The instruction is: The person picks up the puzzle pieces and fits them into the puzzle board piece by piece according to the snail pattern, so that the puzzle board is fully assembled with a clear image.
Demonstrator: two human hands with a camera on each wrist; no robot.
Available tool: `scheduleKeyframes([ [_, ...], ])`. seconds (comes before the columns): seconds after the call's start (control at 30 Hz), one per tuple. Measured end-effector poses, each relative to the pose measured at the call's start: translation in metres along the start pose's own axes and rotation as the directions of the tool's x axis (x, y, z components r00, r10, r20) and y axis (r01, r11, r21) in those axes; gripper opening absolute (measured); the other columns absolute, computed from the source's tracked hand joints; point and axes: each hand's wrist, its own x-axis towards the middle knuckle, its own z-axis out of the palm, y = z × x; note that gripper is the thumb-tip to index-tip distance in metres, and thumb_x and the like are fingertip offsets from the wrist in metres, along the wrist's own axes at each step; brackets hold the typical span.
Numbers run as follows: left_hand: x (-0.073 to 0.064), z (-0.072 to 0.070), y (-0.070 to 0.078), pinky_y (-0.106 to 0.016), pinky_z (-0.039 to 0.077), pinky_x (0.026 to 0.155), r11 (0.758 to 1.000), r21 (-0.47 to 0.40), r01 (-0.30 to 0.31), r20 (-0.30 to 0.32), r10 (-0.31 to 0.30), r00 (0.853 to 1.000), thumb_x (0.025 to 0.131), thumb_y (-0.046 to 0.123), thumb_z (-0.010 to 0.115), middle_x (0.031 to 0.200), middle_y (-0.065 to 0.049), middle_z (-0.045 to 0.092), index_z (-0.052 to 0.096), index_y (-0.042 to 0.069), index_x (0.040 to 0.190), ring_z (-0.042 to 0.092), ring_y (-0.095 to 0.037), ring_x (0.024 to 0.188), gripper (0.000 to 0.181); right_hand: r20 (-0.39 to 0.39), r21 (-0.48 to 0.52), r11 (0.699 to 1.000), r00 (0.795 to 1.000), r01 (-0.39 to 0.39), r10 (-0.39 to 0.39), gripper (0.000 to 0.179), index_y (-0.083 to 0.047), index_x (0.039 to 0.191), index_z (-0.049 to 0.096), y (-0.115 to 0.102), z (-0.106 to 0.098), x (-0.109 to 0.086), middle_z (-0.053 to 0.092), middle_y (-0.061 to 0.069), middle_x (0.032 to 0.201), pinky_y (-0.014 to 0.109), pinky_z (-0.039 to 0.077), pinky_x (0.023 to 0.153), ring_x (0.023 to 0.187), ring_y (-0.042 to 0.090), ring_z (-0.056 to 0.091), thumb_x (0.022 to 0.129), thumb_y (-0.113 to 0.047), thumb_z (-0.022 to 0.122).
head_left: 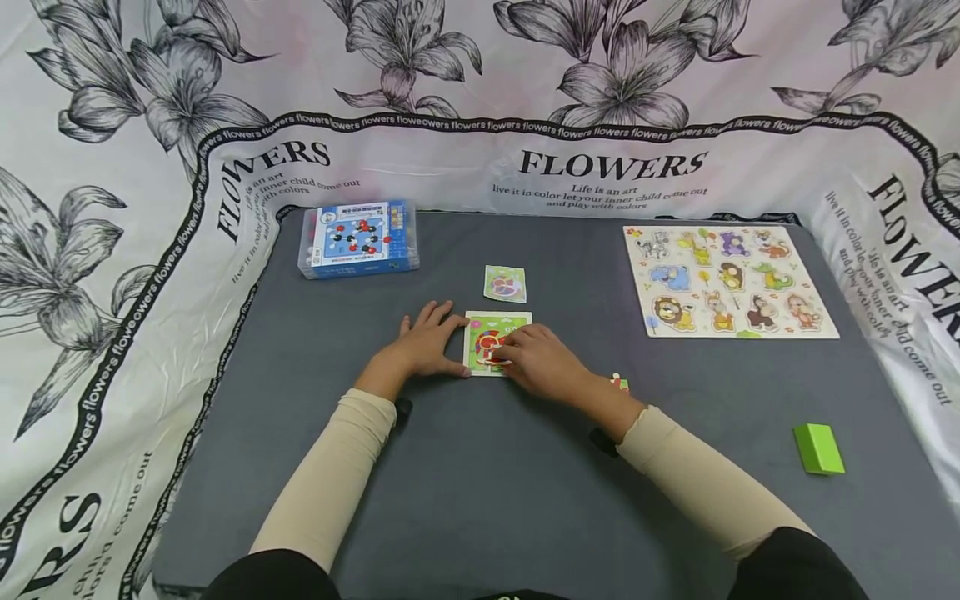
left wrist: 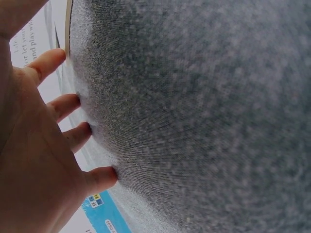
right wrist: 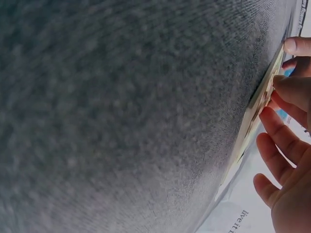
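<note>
A small green puzzle board [head_left: 498,319] with a pale border lies flat in the middle of the grey table. My left hand [head_left: 426,343] rests beside it with fingers spread on the cloth and the thumb touching the board's left edge. Over the board's right side, my right hand [head_left: 546,360] pinches a small red-and-white puzzle piece [head_left: 491,354] between thumb and fingertips, low against the board. The fingers partly hide that piece. In the right wrist view the board [right wrist: 247,121] appears edge-on. Just beyond it lies a small square picture card [head_left: 505,284].
A blue-labelled plastic box [head_left: 360,239] stands at the back left. At the back right lies an animal puzzle board [head_left: 738,282]. A green block [head_left: 819,449] sits at the right. A small red-and-green piece [head_left: 619,382] shows beside my right wrist. Flower-print cloth [head_left: 450,171] borders the table.
</note>
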Motion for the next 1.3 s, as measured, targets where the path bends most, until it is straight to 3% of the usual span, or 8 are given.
scheduleKeyframes([
  [0.57,0.005,0.002,-0.003,-0.067,0.006,0.113,1.000,-0.004,0.005,0.003,-0.005,1.000,0.077,0.057,0.075,0.164,-0.007,0.008,0.035,0.027,0.150,-0.002,-0.031,0.150,0.088,0.009,-0.015,1.000,1.000,-0.005,0.005,0.029,-0.015,0.115,0.072,-0.003,0.001,0.003,0.067,0.006,0.109,0.045,0.043,0.098,0.105,0.027,0.059,0.087,-0.022,0.073],
  [0.77,0.005,0.003,-0.004,-0.067,0.006,0.113,1.000,-0.006,0.005,0.006,-0.005,1.000,0.077,0.057,0.075,0.164,-0.007,0.007,0.035,0.027,0.150,-0.002,-0.031,0.150,0.089,0.005,0.028,0.999,1.000,-0.026,0.026,0.029,-0.014,0.115,0.072,-0.002,-0.003,-0.002,0.067,0.007,0.111,0.046,0.041,0.101,0.106,0.027,0.059,0.087,-0.022,0.073],
  [0.97,0.005,0.005,-0.003,-0.066,0.005,0.113,1.000,-0.009,0.006,0.012,-0.006,1.000,0.076,0.057,0.076,0.164,-0.007,0.006,0.034,0.027,0.150,-0.003,-0.031,0.150,0.089,-0.068,0.074,0.995,0.995,-0.063,0.068,0.029,-0.009,0.110,0.072,0.007,-0.014,-0.025,0.066,0.009,0.105,0.048,0.041,0.100,0.105,0.029,0.058,0.082,-0.017,0.078],
  [1.3,0.003,0.004,-0.004,-0.067,0.004,0.113,1.000,-0.027,-0.001,0.003,0.001,1.000,0.077,0.055,0.076,0.164,-0.007,0.007,0.035,0.026,0.150,-0.003,-0.031,0.150,0.090,-0.088,0.081,0.986,0.984,-0.148,0.155,0.033,-0.007,0.110,0.071,0.043,-0.026,-0.085,0.065,0.011,0.103,0.050,0.042,0.096,0.101,0.031,0.058,0.080,-0.016,0.080],
])
